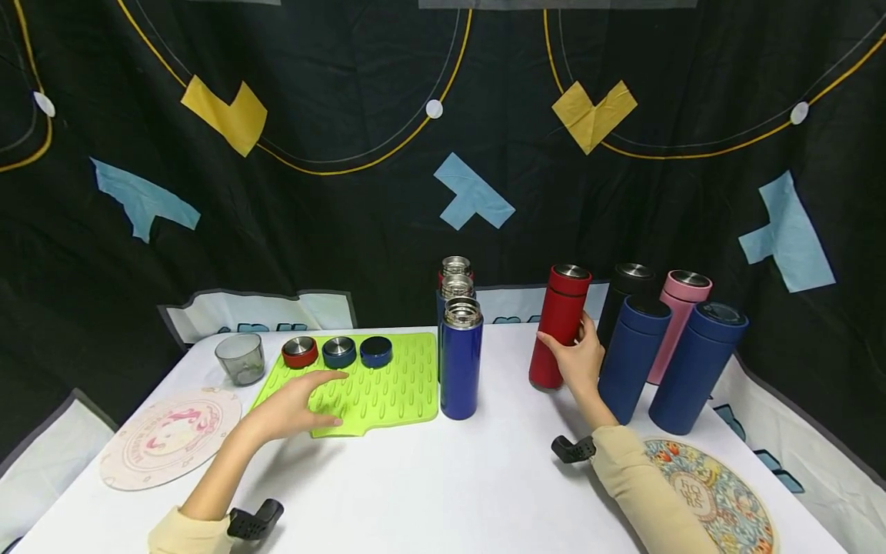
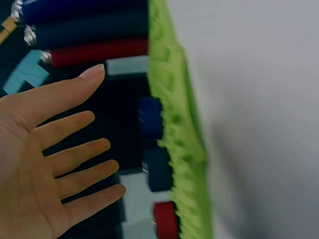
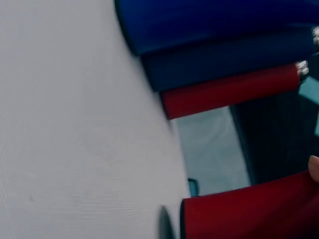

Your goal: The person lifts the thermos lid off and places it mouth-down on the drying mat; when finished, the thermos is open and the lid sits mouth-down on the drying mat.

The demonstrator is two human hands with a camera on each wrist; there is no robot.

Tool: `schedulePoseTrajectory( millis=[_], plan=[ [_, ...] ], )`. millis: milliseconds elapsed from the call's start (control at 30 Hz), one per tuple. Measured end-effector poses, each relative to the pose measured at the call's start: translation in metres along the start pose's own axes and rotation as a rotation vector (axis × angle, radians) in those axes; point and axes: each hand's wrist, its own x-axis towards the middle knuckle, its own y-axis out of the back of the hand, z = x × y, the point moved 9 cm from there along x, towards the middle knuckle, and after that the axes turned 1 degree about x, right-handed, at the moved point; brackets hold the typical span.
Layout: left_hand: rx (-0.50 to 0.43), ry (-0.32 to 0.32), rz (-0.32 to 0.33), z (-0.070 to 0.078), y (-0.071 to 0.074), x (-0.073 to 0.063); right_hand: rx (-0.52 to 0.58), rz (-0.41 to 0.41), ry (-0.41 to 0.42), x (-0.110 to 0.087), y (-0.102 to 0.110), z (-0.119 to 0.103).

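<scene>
My right hand (image 1: 580, 365) grips a closed red thermos (image 1: 559, 327) around its body, thumb on the left side. The thermos leans slightly; whether its base touches the table I cannot tell. In the right wrist view only a fingertip (image 3: 314, 168) shows against it. My left hand (image 1: 294, 404) hovers with spread fingers over the front left of a green ridged mat (image 1: 408, 385), holding nothing. Red (image 1: 300, 352), dark blue (image 1: 339, 352) and blue (image 1: 376, 352) lids sit along the mat's back. A lidless blue thermos (image 1: 460, 369) stands beside the mat, before a dark blue and a red one.
Right of the red thermos stand a black thermos (image 1: 626, 292), a pink thermos (image 1: 681, 308) and two blue thermoses (image 1: 699, 369). A grey glass (image 1: 241, 360) stands at the back left. Round placemats lie at left (image 1: 173, 438) and right (image 1: 741, 508). Dark cloth hangs behind.
</scene>
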Motion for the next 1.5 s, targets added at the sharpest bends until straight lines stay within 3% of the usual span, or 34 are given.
schedulePoseTrajectory(
  millis=[467,633,933,1267,1500],
  plan=[
    [-0.049,-0.098,0.121,0.075,0.038,0.022,0.0,-0.181,0.013,-0.001,0.01,-0.058],
    [-0.095,-0.099,0.176,0.094,0.05,0.029,-0.004,-0.234,0.048,-0.004,0.014,-0.079],
    [-0.189,-0.164,0.307,0.12,0.064,0.029,0.013,-0.35,0.105,-0.017,0.014,-0.116],
    [-0.177,-0.207,0.347,0.138,0.07,0.02,0.015,-0.468,0.265,-0.044,0.009,-0.161],
    [-0.166,-0.236,0.36,0.154,0.073,0.014,0.008,-0.579,0.303,-0.065,0.002,-0.179]
  ],
)
